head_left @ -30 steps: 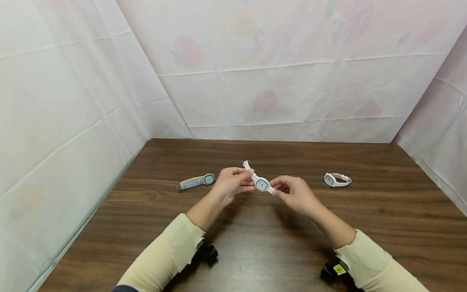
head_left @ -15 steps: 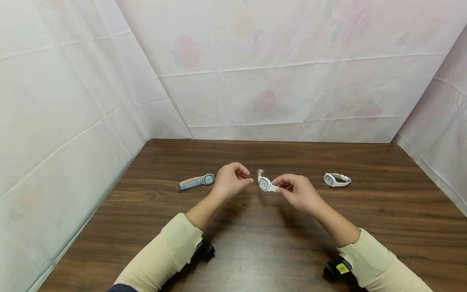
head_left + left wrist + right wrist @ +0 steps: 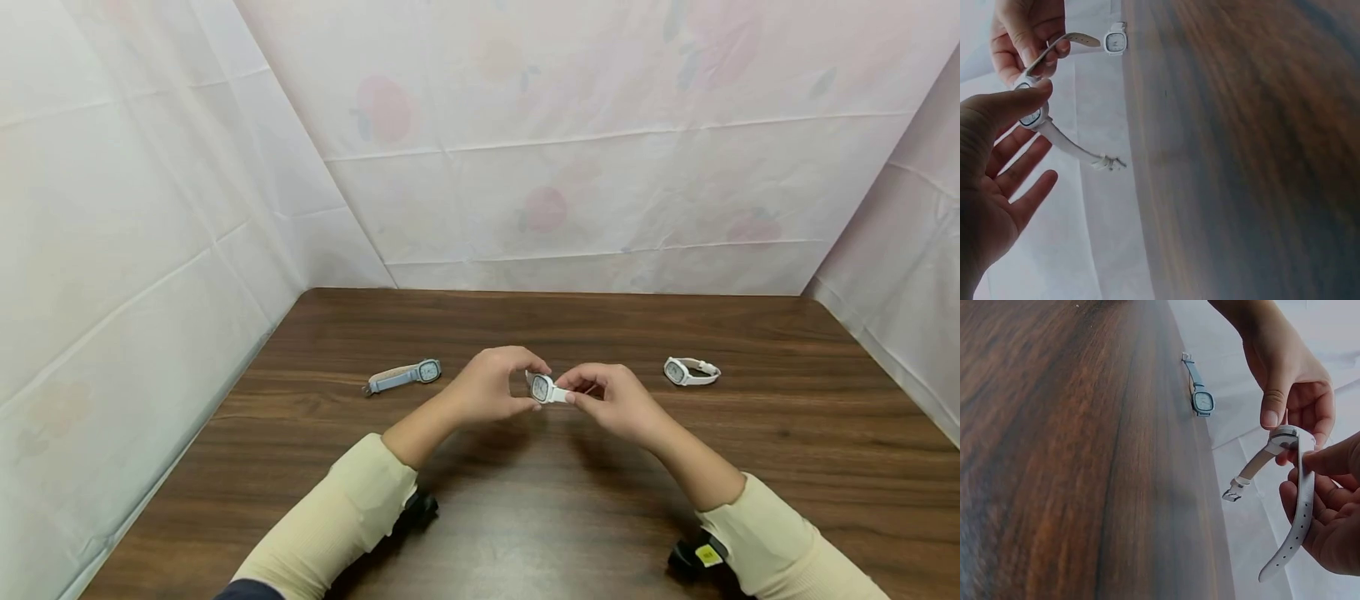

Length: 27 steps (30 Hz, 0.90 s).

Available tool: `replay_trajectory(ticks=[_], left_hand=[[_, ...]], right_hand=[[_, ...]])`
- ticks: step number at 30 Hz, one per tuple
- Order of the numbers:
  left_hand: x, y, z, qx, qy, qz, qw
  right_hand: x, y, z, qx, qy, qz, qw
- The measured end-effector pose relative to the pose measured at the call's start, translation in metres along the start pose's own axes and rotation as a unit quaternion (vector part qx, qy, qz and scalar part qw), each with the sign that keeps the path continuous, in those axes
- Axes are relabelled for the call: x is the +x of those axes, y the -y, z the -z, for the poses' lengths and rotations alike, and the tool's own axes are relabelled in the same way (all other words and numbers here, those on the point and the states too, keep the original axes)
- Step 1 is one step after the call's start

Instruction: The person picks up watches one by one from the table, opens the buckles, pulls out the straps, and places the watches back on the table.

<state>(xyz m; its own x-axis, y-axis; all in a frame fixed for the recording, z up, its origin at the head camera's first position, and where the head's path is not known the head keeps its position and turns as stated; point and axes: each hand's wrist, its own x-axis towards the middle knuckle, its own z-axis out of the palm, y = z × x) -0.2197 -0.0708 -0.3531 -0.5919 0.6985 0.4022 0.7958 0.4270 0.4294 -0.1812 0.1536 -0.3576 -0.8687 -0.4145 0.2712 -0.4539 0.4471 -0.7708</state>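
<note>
White rectangular-faced wristwatch [image 3: 542,388]: held above dark wood tabletop [image 3: 525,500]. Right hand [image 3: 611,400] pinches one strap; left hand [image 3: 491,387], off it half a second ago, now pinches the case again. Two-handed hold restored.
</note>
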Motion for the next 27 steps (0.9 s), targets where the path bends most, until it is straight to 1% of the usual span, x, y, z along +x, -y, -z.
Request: replay_trajectory(ticks=[7,10,15,20,23,27], left_hand=[[-0.002,0.001,0.001,0.045,0.015,-0.029,0.9984],[-0.003,0.002,0.001,0.072,0.018,-0.038,0.9965],[-0.005,0.005,0.003,0.127,0.014,-0.047,0.9907],[-0.008,0.009,0.005,0.181,0.011,-0.050,0.9821],[-0.009,0.012,0.005,0.203,0.012,-0.052,0.9778],[-0.010,0.015,0.007,0.219,0.019,-0.051,0.9741]], right_hand=[[-0.002,-0.003,0.001,0.016,-0.003,-0.015,1.000],[-0.004,-0.005,0.003,0.017,-0.017,-0.007,1.000],[-0.007,-0.011,0.010,0.006,-0.040,0.016,0.999],[-0.012,-0.016,0.020,-0.006,-0.057,0.018,0.998],[-0.016,-0.019,0.027,-0.016,-0.064,0.018,0.998],[-0.021,-0.024,0.035,-0.040,-0.074,0.024,0.996]])
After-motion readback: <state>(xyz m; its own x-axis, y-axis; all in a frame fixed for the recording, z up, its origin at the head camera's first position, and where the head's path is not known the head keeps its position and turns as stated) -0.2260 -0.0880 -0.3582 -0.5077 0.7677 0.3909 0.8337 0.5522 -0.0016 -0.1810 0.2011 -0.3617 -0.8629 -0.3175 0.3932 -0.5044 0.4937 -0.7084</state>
